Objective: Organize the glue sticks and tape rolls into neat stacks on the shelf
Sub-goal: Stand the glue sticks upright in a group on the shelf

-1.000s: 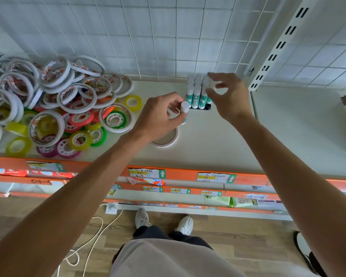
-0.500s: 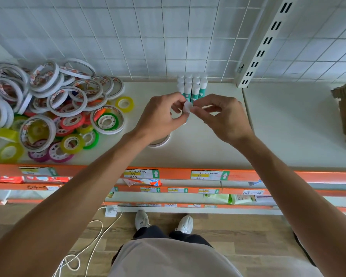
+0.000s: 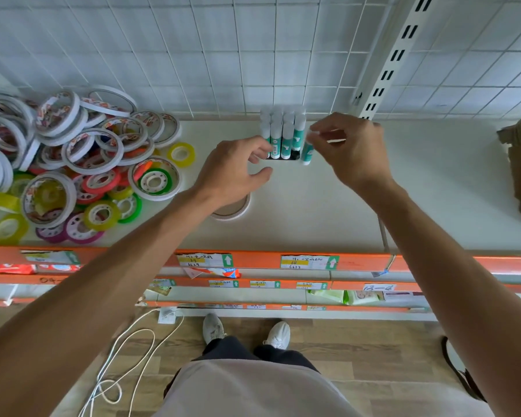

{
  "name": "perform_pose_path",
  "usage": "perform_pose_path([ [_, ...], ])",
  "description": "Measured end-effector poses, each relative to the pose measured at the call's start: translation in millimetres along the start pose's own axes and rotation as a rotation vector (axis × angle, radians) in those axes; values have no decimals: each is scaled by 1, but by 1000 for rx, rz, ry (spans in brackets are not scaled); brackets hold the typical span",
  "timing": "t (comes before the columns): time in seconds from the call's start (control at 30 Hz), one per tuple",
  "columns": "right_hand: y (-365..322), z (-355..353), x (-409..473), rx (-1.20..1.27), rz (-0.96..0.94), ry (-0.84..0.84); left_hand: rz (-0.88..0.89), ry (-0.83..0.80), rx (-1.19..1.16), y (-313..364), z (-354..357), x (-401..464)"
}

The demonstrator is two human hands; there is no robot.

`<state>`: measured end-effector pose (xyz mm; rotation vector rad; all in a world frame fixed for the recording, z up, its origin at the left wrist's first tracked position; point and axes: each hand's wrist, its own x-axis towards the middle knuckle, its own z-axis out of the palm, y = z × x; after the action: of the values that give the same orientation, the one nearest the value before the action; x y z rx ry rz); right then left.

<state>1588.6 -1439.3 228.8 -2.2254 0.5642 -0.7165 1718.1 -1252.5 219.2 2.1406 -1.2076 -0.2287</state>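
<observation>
right hand (image 3: 351, 149) pinches white-capped teal glue stick (image 3: 307, 150) by cap | light, rigid, slick plastic | left hand (image 3: 235, 173) spread

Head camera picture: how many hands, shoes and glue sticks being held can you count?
Hands: 2, the left hand and the right hand
Shoes: 2
Held glue stick: 1, in the right hand
Total: 5

The left hand (image 3: 233, 170) hides most of a tape roll (image 3: 238, 210) and the lower left of the glue sticks (image 3: 283, 133); the tape pile (image 3: 73, 164) runs off the left edge; price labels (image 3: 309, 262) are unreadable
</observation>
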Motion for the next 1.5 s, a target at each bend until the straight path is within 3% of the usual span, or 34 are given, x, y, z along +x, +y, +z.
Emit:
perform_pose_path([
  [0.63,19,31,25,-135,-124,-3,-69,54,-32,-18,-9,-3],
  [0.87,12,30,25,-124,-22,-36,-104,73,-110,-19,-3,10],
  [1.0,12,23,24,132,174,-35,-214,125,-148,-20,-2,32],
  [1.1,19,29,20,215,206,17,-347,-8,-140,-24,1,55],
  [1.2,25,39,21,109,278,-149,-364,-102,-153,-26,11,69],
  [1.3,24,48,21,23,267,-314,-332,-56,-159,-22,19,72],
  [1.5,15,59,15,19,211,-320,-344,58,-110,-15,33,74],
])
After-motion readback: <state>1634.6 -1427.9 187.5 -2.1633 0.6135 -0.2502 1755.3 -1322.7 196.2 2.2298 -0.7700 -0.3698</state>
